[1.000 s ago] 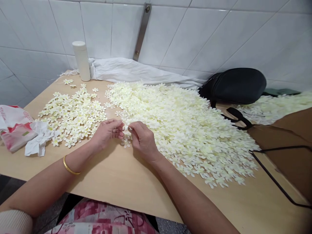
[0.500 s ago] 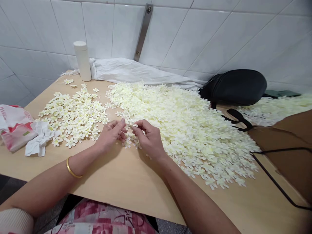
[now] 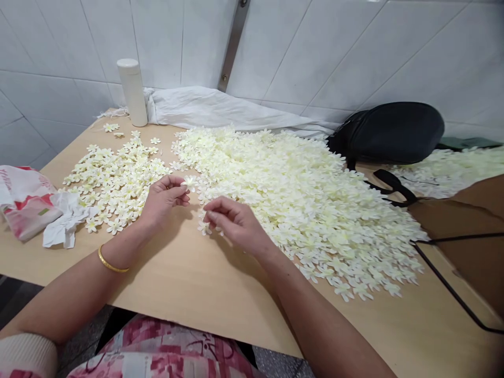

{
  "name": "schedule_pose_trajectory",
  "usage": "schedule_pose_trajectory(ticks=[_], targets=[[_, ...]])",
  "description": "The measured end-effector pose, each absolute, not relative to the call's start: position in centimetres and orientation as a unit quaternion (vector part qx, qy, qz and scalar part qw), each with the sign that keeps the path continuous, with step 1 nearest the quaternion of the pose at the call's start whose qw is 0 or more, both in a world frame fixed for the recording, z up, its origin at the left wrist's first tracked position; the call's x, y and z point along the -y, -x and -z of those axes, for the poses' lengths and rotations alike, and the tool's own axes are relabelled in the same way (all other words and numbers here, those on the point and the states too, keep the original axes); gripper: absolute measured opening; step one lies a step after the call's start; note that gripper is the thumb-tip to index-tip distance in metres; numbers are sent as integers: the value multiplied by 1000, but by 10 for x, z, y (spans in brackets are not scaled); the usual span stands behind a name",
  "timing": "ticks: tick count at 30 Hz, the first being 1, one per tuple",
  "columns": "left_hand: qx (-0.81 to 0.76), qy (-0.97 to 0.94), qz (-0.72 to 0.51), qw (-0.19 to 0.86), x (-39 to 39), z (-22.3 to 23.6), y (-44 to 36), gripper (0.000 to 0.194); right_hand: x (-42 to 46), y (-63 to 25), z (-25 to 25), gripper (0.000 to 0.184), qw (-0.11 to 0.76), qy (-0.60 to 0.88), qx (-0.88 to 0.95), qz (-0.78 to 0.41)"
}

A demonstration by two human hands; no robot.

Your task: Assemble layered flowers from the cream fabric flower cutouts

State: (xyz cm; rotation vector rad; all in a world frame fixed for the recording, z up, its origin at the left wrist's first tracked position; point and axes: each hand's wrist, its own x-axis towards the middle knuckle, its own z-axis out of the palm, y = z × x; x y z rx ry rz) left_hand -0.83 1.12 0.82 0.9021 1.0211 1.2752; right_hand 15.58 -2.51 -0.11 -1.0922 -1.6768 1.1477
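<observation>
Between the thumb and fingers of my left hand (image 3: pixel 163 202) is one white artificial flower (image 3: pixel 189 183), held up above the table. My right hand (image 3: pixel 238 223) is lower and to the right, its thumb and index finger bent together in a pinch; whether anything small is between them I cannot tell. Just under its fingertips lies a loose flower (image 3: pixel 204 228). A large heap of pale yellow-white flowers (image 3: pixel 299 194) spreads beside and behind my right hand. Left of my left hand is a smaller pile of flowers with yellow centres (image 3: pixel 118 181).
The wooden table (image 3: pixel 173 283) meets a tiled wall. A white bottle (image 3: pixel 134 97) and white cloth (image 3: pixel 220 107) stand at the back. At left lie a red-and-white bag (image 3: pixel 27 202) and crumpled paper (image 3: pixel 66 218). A black bag (image 3: pixel 397 134) and brown cardboard (image 3: pixel 468 226) are at right.
My hands were close together, with a flower at my right fingertips half a second ago. Now they are apart, and my left hand holds a flower, having moved left and up.
</observation>
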Motion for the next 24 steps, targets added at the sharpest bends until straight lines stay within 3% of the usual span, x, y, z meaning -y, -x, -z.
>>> schedule_pose_trajectory(ticks=[4,6,8,11,15,24], targets=[[-465,-373,-537,596,-12,-8,8,16,24,-153,10,17,282,411,831,-246],[-464,-381,-521,607,-9,-7,6,16,19,-155,16,18,313,439,827,-159],[-463,-393,-496,620,-6,-5,3,16,15,-157,17,18,378,473,783,-145],[-459,-405,-461,643,-2,-4,0,13,14,-158,13,20,455,490,695,-263],[-455,-421,-438,651,0,-2,-2,12,16,-157,7,24,460,447,608,-468],[-422,-446,-411,674,0,-1,1,17,12,-159,9,27,467,436,506,-579]])
